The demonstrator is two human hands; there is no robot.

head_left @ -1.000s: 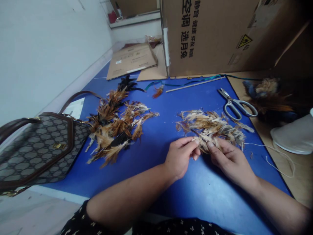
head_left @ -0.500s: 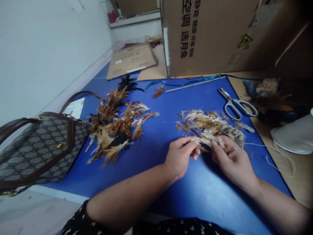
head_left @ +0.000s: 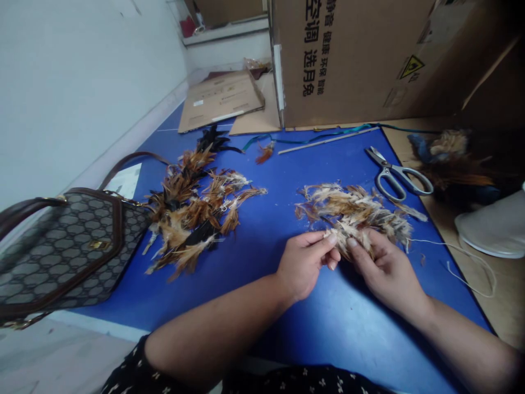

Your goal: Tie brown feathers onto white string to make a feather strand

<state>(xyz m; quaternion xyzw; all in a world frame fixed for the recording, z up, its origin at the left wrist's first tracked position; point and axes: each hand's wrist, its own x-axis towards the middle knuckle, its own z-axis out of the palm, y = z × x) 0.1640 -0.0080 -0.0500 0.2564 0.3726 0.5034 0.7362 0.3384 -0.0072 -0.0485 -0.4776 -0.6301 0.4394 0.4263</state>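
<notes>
A pile of pale tan feathers [head_left: 353,210] lies on the blue table [head_left: 287,186] in front of me. My left hand [head_left: 305,262] pinches feather tips at the pile's near edge between thumb and forefinger. My right hand [head_left: 385,268] is right beside it, fingers curled around a small bunch of the same pale feathers. Both hands rest low on the table and almost touch each other. A second pile of brown, orange and black feathers [head_left: 192,210] lies to the left, away from both hands.
Scissors [head_left: 396,175] lie at the back right. A patterned handbag [head_left: 61,246] sits at the left edge. A large cardboard box [head_left: 369,60] stands behind, with a thin stick [head_left: 328,140] and teal cord before it. White string [head_left: 463,268] trails right, near a white object [head_left: 492,227] and dark feathers [head_left: 451,158].
My right hand has shifted its fingers slightly within the pale feathers, drawing closer to the left hand. The left hand has barely moved.
</notes>
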